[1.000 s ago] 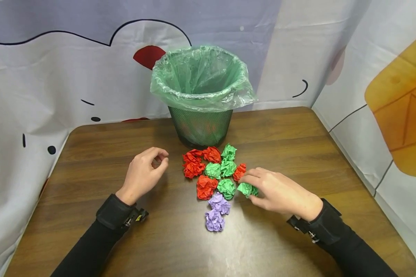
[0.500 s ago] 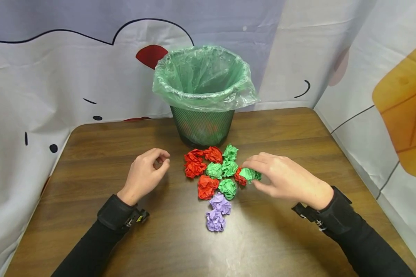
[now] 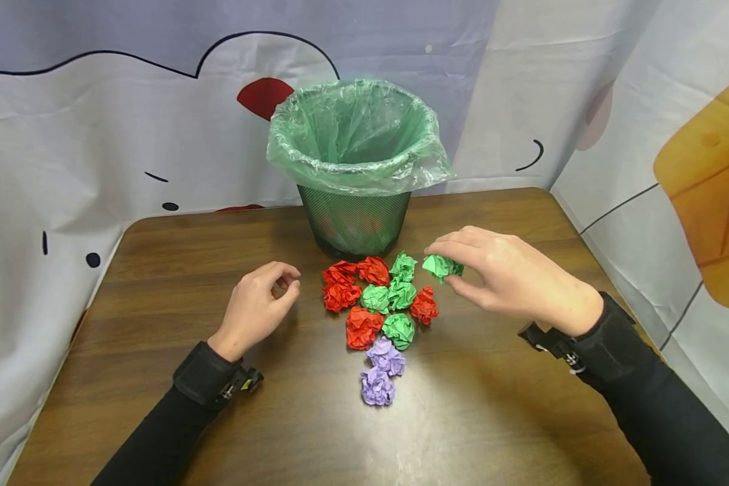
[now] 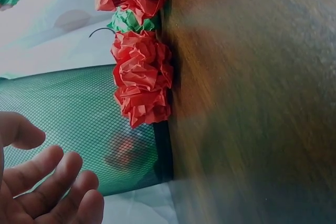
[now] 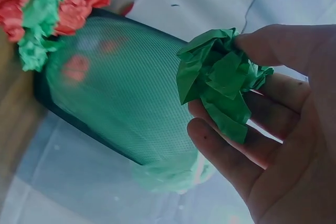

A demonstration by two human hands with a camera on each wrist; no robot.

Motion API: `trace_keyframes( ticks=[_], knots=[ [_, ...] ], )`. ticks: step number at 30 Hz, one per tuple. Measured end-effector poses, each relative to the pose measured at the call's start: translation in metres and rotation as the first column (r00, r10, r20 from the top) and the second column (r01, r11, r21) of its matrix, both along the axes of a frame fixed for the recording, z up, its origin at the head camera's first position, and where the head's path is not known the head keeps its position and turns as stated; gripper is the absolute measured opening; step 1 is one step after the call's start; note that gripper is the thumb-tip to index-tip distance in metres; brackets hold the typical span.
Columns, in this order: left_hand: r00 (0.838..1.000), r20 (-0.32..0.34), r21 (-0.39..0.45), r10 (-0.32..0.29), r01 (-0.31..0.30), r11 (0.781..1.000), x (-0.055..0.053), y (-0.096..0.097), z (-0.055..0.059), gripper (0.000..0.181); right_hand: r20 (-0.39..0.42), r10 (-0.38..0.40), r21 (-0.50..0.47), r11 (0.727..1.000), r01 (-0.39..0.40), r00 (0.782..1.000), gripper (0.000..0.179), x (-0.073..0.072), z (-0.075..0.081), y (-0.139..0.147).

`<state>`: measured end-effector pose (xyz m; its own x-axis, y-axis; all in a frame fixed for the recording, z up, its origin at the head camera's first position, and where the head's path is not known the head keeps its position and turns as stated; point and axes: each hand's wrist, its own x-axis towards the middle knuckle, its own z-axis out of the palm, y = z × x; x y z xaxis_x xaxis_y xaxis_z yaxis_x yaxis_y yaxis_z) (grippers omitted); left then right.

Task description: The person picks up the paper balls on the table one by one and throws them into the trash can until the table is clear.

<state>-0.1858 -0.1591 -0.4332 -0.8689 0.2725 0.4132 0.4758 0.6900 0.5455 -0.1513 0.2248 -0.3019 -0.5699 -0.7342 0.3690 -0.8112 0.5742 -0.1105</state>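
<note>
Right hand (image 3: 505, 271) pinches a green paper ball (image 3: 442, 267) above the surface (image 3: 279, 425), toward its far edge; left hand (image 3: 254, 307), loosely curled, holds nothing. If too light, that pinch could drop it.

The brown wooden bench (image 3: 304, 425) has a mesh bin (image 3: 355, 223) standing towards its far edge. Just in front of the bin lie five red paper balls (image 3: 364, 329) and four green paper balls (image 3: 398, 331), with two purple paper balls (image 3: 377, 387) farthest from it.
</note>
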Motion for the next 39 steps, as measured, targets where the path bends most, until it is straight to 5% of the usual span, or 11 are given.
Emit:
trace_keyframes(
  ticks=[14,39],
  knots=[
    [1.0,0.024,-0.005,-0.002,0.002,1.0,0.002,0.001,-0.003,0.014,-0.129,0.03,-0.134,0.99,-0.047,0.991,0.045,-0.034,0.056,-0.011],
    [0.999,0.022,-0.041,-0.028,0.029,0.999,0.017,0.003,-0.007,0.014,-0.236,0.01,-0.181,0.982,-0.053,0.972,0.039,-0.087,0.098,-0.021]
  ],
)
